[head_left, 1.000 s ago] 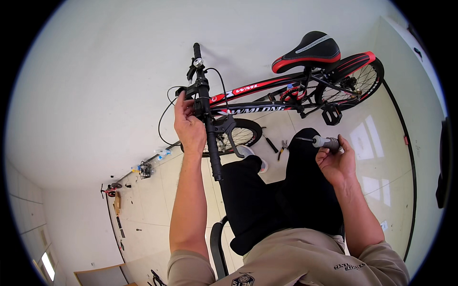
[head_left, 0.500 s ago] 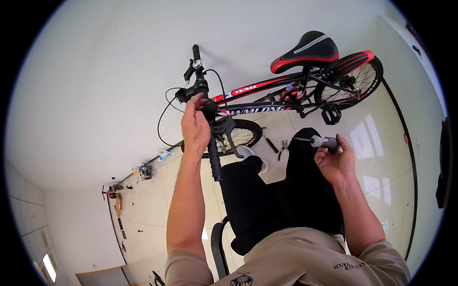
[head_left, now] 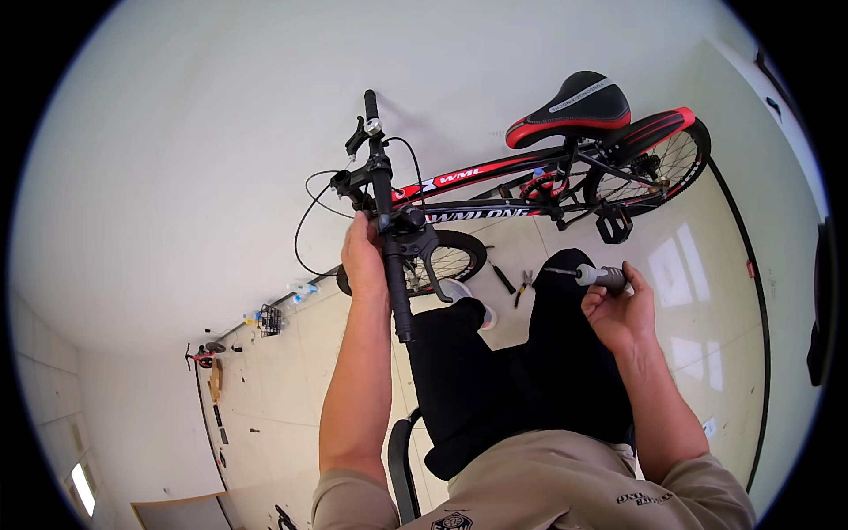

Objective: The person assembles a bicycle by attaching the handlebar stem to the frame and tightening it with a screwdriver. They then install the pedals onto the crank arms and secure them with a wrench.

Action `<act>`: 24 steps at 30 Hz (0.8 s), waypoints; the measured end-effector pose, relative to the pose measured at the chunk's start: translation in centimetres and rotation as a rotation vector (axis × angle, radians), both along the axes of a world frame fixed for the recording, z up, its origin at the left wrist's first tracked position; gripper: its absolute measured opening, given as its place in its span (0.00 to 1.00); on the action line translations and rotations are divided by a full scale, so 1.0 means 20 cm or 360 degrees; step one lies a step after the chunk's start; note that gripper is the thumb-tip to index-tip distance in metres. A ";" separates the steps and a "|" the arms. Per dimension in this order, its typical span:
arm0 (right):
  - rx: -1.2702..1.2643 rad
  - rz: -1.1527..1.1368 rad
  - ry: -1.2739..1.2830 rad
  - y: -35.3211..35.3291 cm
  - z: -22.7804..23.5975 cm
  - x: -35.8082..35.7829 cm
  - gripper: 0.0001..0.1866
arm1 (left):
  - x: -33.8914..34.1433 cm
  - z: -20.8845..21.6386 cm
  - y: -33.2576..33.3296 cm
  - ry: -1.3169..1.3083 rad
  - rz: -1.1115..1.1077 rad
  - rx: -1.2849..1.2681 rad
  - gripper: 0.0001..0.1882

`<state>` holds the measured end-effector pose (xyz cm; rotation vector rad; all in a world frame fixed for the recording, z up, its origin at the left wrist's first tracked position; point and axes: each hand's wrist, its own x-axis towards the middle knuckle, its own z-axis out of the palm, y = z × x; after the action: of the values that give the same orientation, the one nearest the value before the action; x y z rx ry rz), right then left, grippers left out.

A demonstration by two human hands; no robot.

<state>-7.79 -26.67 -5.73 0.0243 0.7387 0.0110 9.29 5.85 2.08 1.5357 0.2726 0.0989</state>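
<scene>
A black and red bicycle stands in front of me. Its black handlebar runs toward me on the left, ending in a ribbed grip. My left hand is closed against the bar's left side, just below the stem; its fingertips are partly hidden behind the bar. Beside it are a brake lever and a dark round fitting. Over my right thigh, my right hand is closed around the grey handle of a screwdriver, whose shaft points left, away from the bicycle.
Pliers and a black-handled tool lie on the tiled floor past my knees. A wire basket, bottles and a small red bike line the left wall. Dark cables loop from the handlebar.
My left hand has slid down from over the bar near the stem to the bar's left side. The bicycle sits slightly lower in view. The right hand still holds the screwdriver.
</scene>
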 end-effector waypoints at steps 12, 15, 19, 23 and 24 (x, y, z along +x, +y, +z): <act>0.0003 -0.0010 0.0013 -0.01 0.00 0.00 0.14 | -0.10 0.09 -0.14 0.0383 -0.0421 -0.0612 0.23; 0.0006 -0.0007 0.0018 -0.01 0.00 0.00 0.14 | -0.01 0.06 -0.06 0.0329 -0.0545 -0.0531 0.18; 0.0013 -0.0013 -0.0007 -0.02 -0.01 0.00 0.15 | 0.00 0.04 -0.12 0.0227 -0.0332 -0.0652 0.14; 0.0034 0.0003 0.0000 -0.02 -0.02 0.00 0.15 | 0.04 0.02 -0.07 0.0309 -0.0455 -0.0739 0.14; 0.0033 0.0003 0.0002 -0.02 -0.01 0.00 0.15 | 0.05 0.02 -0.05 0.0312 -0.0495 -0.0720 0.14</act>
<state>-7.84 -26.97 -5.96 0.0435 0.7398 0.0207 10.38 4.86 2.44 1.1202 0.1913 -0.3404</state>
